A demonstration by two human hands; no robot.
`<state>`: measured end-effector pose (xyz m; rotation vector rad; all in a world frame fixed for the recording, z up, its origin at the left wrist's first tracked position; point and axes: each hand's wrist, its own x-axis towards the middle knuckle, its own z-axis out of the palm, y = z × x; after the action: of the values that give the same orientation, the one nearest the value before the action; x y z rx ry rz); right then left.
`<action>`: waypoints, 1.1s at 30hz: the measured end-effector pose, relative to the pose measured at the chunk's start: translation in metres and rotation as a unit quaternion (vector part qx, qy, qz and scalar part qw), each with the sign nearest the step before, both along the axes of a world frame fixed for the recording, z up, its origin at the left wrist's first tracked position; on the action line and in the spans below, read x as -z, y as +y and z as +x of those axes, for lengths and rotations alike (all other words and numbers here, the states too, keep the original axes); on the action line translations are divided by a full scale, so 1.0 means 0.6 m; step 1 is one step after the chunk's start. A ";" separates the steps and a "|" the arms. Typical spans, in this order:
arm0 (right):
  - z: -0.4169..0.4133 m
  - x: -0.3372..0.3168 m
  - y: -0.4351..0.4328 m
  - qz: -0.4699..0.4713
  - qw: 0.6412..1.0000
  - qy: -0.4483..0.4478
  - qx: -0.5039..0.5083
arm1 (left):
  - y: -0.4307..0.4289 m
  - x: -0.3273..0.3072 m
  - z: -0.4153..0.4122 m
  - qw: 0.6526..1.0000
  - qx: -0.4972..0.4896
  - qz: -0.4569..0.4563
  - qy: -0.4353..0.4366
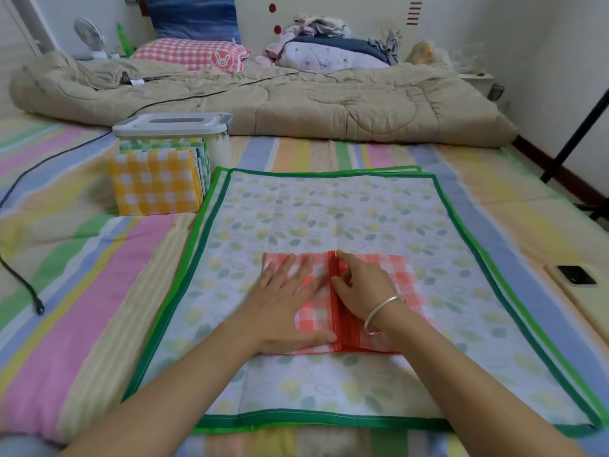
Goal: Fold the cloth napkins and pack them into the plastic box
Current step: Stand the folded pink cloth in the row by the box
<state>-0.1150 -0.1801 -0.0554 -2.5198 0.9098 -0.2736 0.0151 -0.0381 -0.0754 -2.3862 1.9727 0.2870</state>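
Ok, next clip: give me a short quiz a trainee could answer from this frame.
1. True or false: the left hand lies flat on the red checked napkin.
2. What lies directly under that napkin? A) a wooden board B) leaf-print napkins with green borders C) a newspaper
3. Fill in: the silver bracelet is on the ___ wrist.
Key: 1 true; 2 B; 3 right.
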 end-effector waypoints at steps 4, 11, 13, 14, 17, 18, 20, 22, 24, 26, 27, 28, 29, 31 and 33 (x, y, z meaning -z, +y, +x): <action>-0.032 -0.002 -0.004 -0.121 0.988 -0.088 -0.025 | -0.006 -0.020 -0.002 0.999 -0.003 0.040 0.022; -0.053 0.017 -0.009 -0.142 0.974 0.148 -0.098 | -0.037 -0.030 -0.030 0.998 -0.021 0.042 0.041; -0.052 0.025 -0.009 -0.143 0.972 0.157 -0.098 | -0.037 -0.016 -0.034 0.999 -0.021 0.036 0.018; -0.052 0.030 -0.010 -0.144 0.972 0.160 -0.098 | -0.035 -0.010 -0.035 0.999 -0.021 0.028 0.008; -0.056 0.034 -0.012 -0.156 0.969 0.167 -0.097 | -0.034 -0.001 -0.034 1.000 -0.009 0.000 -0.011; -0.057 0.033 -0.013 -0.158 0.968 0.167 -0.096 | -0.033 -0.001 -0.034 1.000 0.000 -0.008 -0.015; -0.061 0.032 -0.018 -0.163 0.967 0.171 -0.092 | -0.034 -0.001 -0.033 0.999 0.023 -0.022 -0.012; -0.064 0.033 -0.022 -0.164 0.967 0.174 -0.088 | -0.035 0.000 -0.033 0.999 0.029 -0.035 0.013; -0.064 0.033 -0.022 -0.165 0.967 0.174 -0.089 | -0.037 -0.002 -0.032 0.999 0.024 -0.039 0.031; -0.064 0.033 -0.021 -0.162 0.967 0.176 -0.090 | -0.040 -0.010 -0.037 0.999 0.016 -0.029 0.040; -0.064 0.034 -0.021 -0.160 0.967 0.177 -0.093 | -0.042 -0.017 -0.041 0.999 0.010 -0.020 0.048; -0.064 0.034 -0.021 -0.159 0.966 0.177 -0.097 | -0.044 -0.024 -0.045 0.998 0.002 -0.013 0.057; -0.064 0.036 -0.022 -0.160 0.965 0.179 -0.102 | -0.047 -0.031 -0.049 0.998 -0.007 -0.009 0.068; -0.064 0.038 -0.024 -0.163 0.963 0.184 -0.110 | -0.052 -0.037 -0.057 0.997 -0.021 -0.008 0.078; -0.064 0.038 -0.025 -0.160 0.964 0.182 -0.110 | -0.055 -0.033 -0.062 0.997 -0.024 -0.009 0.078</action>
<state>-0.1533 -0.1953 -0.0781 -3.0075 0.7496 0.1323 -0.0218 -0.0708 -0.0556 -2.4964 1.9903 0.4739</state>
